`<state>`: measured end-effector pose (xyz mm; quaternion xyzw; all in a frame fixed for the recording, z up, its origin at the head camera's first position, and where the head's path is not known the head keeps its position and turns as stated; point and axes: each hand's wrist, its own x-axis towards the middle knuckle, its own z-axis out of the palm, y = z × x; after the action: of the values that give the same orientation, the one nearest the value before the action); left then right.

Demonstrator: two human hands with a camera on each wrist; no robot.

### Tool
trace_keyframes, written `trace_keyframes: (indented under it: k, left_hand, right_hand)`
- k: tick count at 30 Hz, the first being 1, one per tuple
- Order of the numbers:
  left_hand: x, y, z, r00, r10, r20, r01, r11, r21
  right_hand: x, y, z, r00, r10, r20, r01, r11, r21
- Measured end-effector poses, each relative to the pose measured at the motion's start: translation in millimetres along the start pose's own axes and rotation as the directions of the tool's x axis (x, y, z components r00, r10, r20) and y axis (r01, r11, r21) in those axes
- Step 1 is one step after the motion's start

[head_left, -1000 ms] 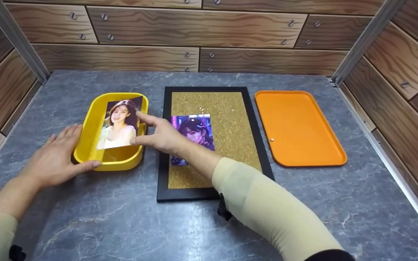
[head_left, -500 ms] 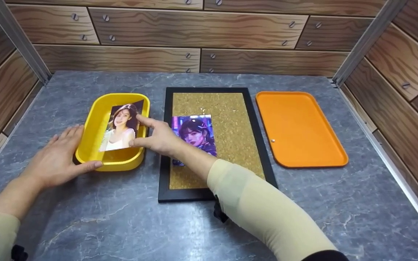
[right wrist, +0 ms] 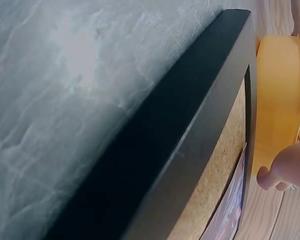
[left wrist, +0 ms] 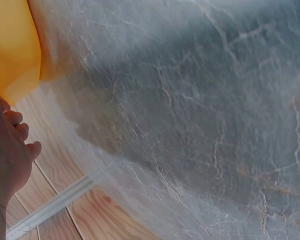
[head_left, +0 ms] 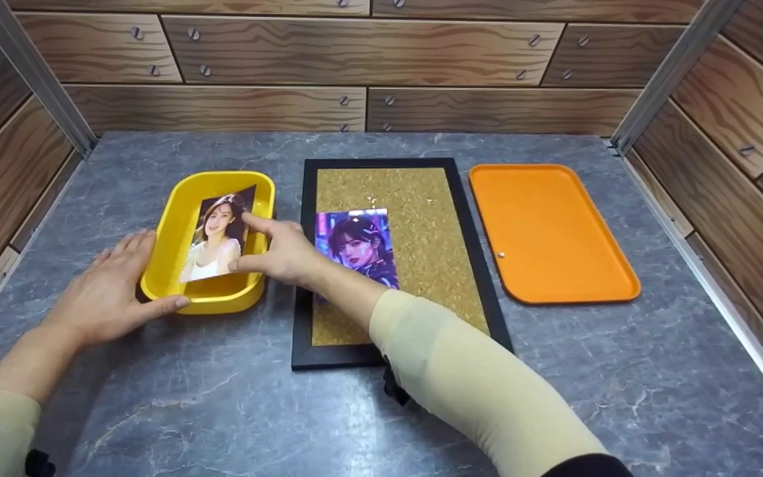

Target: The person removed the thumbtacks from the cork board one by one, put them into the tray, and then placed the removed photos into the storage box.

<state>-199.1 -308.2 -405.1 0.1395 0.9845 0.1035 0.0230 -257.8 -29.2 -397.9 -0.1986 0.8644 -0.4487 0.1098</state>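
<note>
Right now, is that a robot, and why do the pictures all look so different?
No robot here! That's a person's left hand and right hand. One camera is worn on the head, so it looks down at both hands. The other two are worn on the wrists, so they see things sideways and close up. On the grey table are a yellow box, a cork board in a black frame, and an orange tray. A purple picture lies on the board. The left hand rests against the box. The right hand pinches a photo over the box; I can't tell if it touches the bottom.
</note>
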Motion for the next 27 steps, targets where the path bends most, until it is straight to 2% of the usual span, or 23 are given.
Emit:
trace_keyframes:
  k: [5, 21, 27]
  left_hand:
    - [-0.2, -0.1, 0.0, 1.0, 0.004, 0.003, -0.004, 1.0, 0.004]
    - [1.5, 1.2, -0.7, 1.0, -0.02, 0.009, 0.02, 1.0, -0.006]
    - [0.8, 0.6, 0.5, 0.999, -0.024, 0.026, 0.024, 1.0, -0.005]
  right_hand:
    - [0.6, -2.9, 1.2, 1.0, 0.022, 0.012, -0.021, 0.999, -0.042]
    - [4.5, -5.3, 0.5, 0.998, 0.058, 0.013, -0.057, 0.998, -0.041]
    - [4.8, -4.9, 4.0, 0.997, 0.079, -0.003, -0.079, 0.992, -0.103]
